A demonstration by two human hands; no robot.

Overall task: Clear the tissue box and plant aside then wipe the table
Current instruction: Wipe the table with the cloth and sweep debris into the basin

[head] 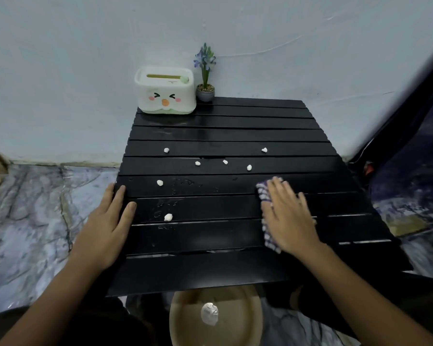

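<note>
A black slatted table [230, 136] fills the middle of the head view. At its far left corner stands a white tissue box [166, 91] with a cartoon face, and a small potted plant [205, 89] with blue flowers stands just right of it. Several small white crumbs [168, 217] and water drops lie scattered across the slats. My right hand [289, 216] presses flat on a blue-and-white checked cloth [266, 196] on the table's right side. My left hand [108, 226] rests flat with straight fingers on the table's left edge.
A tan bowl [235, 303] holding a crumpled white wad [209, 313] sits on the floor below the table's near edge. The floor is marble-patterned. A pale wall rises right behind the table. Dark fabric lies to the right.
</note>
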